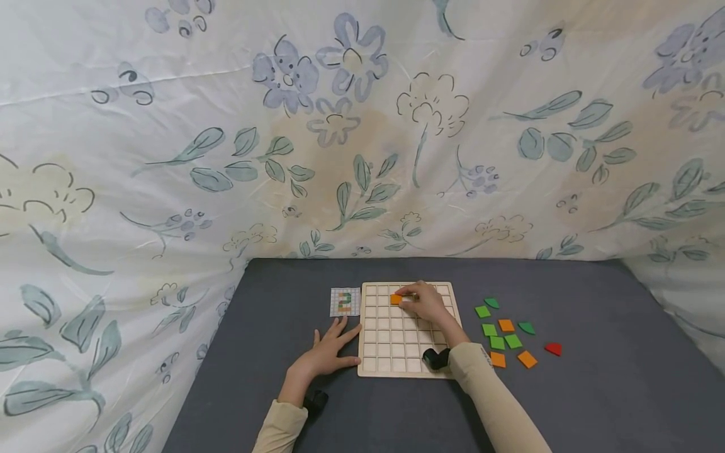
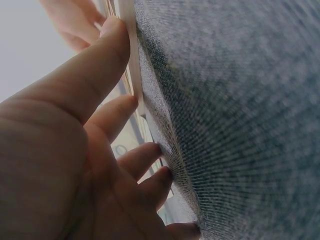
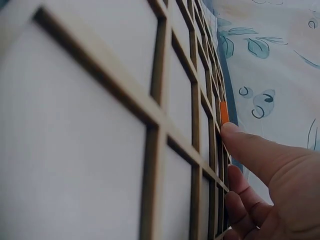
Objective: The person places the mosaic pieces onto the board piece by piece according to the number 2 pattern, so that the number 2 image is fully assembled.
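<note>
A wooden grid board (image 1: 391,371) lies on the dark table. At one of its upper squares my right hand (image 1: 426,303) pinches an orange square tile (image 1: 395,300) by its right side, thumb and index finger at its edges. The right wrist view shows the thumb against the orange tile (image 3: 224,112), low at the grid. My left hand (image 1: 324,353) lies with fingers spread on the table, its thumb and index fingertips against the board's left edge. Beside the board's upper left is a small pattern card (image 1: 334,303) with a coloured figure on a grid.
Right of the board lie several loose pieces: green squares (image 1: 489,329), orange squares (image 1: 527,359), dark green rounded pieces (image 1: 527,328) and a red piece (image 1: 554,348). Behind the table (image 1: 595,302) hangs a floral cloth (image 1: 362,126).
</note>
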Action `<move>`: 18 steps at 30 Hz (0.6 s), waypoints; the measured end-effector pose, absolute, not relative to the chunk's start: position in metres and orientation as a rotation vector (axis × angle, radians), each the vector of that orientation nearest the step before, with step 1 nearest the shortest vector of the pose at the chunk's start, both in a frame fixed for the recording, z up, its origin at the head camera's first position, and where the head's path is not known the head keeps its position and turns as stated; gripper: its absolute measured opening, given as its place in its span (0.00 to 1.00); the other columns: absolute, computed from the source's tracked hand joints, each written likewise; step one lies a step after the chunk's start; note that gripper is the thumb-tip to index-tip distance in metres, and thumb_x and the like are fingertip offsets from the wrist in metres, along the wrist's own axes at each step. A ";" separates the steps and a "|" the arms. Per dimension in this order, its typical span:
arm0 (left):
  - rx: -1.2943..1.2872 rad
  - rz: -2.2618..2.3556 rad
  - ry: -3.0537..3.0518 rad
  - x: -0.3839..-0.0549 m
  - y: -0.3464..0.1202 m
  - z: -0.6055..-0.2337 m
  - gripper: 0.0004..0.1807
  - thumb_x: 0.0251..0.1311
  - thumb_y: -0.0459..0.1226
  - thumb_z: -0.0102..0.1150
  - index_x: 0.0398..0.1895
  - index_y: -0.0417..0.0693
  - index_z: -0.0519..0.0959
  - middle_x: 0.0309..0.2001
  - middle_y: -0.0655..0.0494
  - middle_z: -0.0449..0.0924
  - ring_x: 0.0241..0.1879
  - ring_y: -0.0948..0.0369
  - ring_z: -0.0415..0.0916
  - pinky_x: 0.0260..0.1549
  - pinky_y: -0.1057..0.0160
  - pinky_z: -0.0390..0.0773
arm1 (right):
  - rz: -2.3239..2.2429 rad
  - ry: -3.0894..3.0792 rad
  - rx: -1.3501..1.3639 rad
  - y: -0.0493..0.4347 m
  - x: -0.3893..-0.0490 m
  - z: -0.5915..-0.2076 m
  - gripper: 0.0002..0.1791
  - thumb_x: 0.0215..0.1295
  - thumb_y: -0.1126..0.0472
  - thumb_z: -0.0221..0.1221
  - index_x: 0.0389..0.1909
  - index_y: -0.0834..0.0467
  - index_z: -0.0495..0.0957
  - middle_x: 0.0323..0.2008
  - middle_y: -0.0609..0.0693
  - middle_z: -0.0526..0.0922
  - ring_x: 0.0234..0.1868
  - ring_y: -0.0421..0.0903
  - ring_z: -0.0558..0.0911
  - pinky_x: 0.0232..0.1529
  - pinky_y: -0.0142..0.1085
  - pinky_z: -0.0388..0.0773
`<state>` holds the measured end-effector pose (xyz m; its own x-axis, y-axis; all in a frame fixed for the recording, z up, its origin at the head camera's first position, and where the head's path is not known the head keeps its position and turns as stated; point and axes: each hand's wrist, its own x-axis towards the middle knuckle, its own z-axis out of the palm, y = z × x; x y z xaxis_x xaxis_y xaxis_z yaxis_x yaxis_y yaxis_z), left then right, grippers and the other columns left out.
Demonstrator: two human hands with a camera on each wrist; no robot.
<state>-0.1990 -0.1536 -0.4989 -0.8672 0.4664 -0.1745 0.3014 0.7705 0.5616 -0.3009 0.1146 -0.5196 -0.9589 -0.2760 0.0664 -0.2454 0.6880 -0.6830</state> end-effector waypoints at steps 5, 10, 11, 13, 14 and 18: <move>0.588 0.772 2.660 -0.199 -0.153 -0.498 0.39 0.58 0.50 0.58 0.71 0.52 0.57 0.72 0.40 0.43 0.71 0.42 0.37 0.60 0.28 0.32 | -1.134 2.853 -0.444 0.115 -0.300 -0.520 0.14 0.58 0.58 0.64 0.47 0.49 0.82 0.43 0.52 0.76 0.39 0.48 0.73 0.41 0.46 0.67; 0.591 0.775 2.655 -0.199 -0.153 -0.498 0.39 0.59 0.50 0.58 0.71 0.51 0.57 0.72 0.39 0.43 0.71 0.42 0.36 0.60 0.28 0.32 | -1.109 2.846 -0.441 0.115 -0.301 -0.520 0.15 0.58 0.56 0.64 0.47 0.48 0.82 0.43 0.52 0.74 0.35 0.46 0.70 0.36 0.40 0.64; 0.591 0.774 2.654 -0.199 -0.153 -0.498 0.39 0.59 0.50 0.58 0.71 0.51 0.57 0.72 0.40 0.43 0.71 0.42 0.36 0.60 0.28 0.32 | -1.107 2.846 -0.445 0.115 -0.301 -0.520 0.15 0.58 0.56 0.64 0.48 0.48 0.82 0.43 0.52 0.74 0.35 0.45 0.69 0.35 0.39 0.64; 0.592 0.770 2.654 -0.199 -0.153 -0.498 0.39 0.59 0.50 0.58 0.71 0.52 0.57 0.72 0.40 0.43 0.71 0.42 0.36 0.60 0.29 0.32 | -1.110 2.842 -0.454 0.116 -0.301 -0.519 0.15 0.58 0.56 0.64 0.48 0.48 0.82 0.43 0.52 0.74 0.34 0.45 0.69 0.34 0.38 0.63; 0.594 0.772 2.654 -0.199 -0.153 -0.498 0.38 0.59 0.50 0.58 0.71 0.52 0.57 0.72 0.40 0.43 0.71 0.42 0.36 0.60 0.29 0.32 | -1.113 2.841 -0.461 0.116 -0.300 -0.519 0.16 0.58 0.57 0.64 0.48 0.48 0.82 0.43 0.52 0.74 0.34 0.45 0.68 0.33 0.37 0.63; 0.595 0.775 2.652 -0.199 -0.154 -0.498 0.38 0.59 0.50 0.58 0.71 0.52 0.57 0.72 0.40 0.43 0.71 0.42 0.36 0.60 0.29 0.32 | -1.130 2.822 -0.480 0.116 -0.299 -0.518 0.16 0.58 0.57 0.64 0.49 0.49 0.82 0.43 0.52 0.74 0.34 0.46 0.68 0.34 0.38 0.62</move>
